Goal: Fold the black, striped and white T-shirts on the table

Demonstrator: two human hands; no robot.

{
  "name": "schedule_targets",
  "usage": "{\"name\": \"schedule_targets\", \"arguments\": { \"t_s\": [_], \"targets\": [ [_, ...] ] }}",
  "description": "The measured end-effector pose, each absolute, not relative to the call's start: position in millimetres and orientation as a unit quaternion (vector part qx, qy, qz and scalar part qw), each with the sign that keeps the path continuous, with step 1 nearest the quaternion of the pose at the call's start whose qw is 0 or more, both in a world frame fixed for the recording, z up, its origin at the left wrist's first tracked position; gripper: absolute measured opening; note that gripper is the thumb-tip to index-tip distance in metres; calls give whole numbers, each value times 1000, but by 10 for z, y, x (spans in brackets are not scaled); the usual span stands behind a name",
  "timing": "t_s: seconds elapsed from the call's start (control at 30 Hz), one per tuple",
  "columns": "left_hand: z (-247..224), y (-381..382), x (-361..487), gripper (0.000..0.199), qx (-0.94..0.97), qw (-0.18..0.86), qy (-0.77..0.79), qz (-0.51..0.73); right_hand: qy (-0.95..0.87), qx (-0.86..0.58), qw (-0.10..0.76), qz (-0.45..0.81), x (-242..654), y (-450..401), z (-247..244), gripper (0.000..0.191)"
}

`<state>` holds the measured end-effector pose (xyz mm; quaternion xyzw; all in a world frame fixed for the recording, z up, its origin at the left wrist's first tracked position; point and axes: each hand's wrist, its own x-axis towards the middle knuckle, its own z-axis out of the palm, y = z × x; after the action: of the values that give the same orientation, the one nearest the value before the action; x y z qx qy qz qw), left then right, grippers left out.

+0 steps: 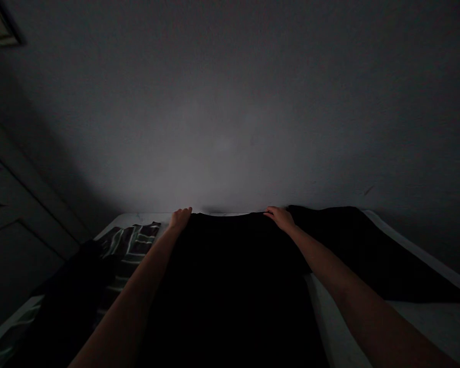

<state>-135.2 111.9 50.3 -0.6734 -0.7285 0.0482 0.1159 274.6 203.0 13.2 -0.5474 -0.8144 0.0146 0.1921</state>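
Observation:
A black T-shirt (233, 286) lies spread out on the pale table, its far edge close to the wall. At its far left corner my left hand (181, 219) is closed, gripping the fabric. My right hand (280, 217) pinches the same far edge further right, thumb and fingers together. Between the two hands the edge dips in a shallow curve. The dim light hides seams and folds in the dark cloth.
To the right lies another black cloth (352, 250). On the left are a striped garment (132, 240) and dark cloth (72, 301). A grey wall (230, 112) rises behind the pale table (429, 319). A door (19, 245) stands at far left.

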Motion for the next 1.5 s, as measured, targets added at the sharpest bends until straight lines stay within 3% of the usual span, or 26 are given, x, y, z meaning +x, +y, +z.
{"name": "schedule_targets", "arguments": {
  "t_s": [0.33, 0.6, 0.77, 0.9, 1.0, 1.3, 1.4, 1.5],
  "targets": [
    [300, 1311, -1140, 37, -673, 181, -717, -25, -812, -568, 130, -36, 2598, 2090, 39, 19],
    [478, 1143, -880, 34, -687, 162, -708, -36, -800, -586, 104, -73, 2240, 1610, 384, 34],
    [302, 337, -528, 36, -748, 105, -650, -79, -876, -462, 135, -36, 2085, 646, 199, 50],
    [16, -541, -407, 48, -818, 6, -568, -88, -910, -398, 101, 47, 2187, -54, -42, 68],
    [-63, -1107, -477, 52, -835, -14, -544, -79, -933, -338, 91, 79, 2359, -472, -70, 72],
    [205, -2489, -804, 59, -880, -64, -468, -50, -970, -171, 71, 160, 2830, -1758, 173, 65],
    [278, -2851, -926, 55, -868, -81, -484, -80, -962, -188, 96, 173, 2991, -2051, 121, 55],
    [330, -3115, -1098, 48, -840, -84, -530, -85, -925, -293, 177, 162, 3217, -2263, 2, 46]
  ]
}}
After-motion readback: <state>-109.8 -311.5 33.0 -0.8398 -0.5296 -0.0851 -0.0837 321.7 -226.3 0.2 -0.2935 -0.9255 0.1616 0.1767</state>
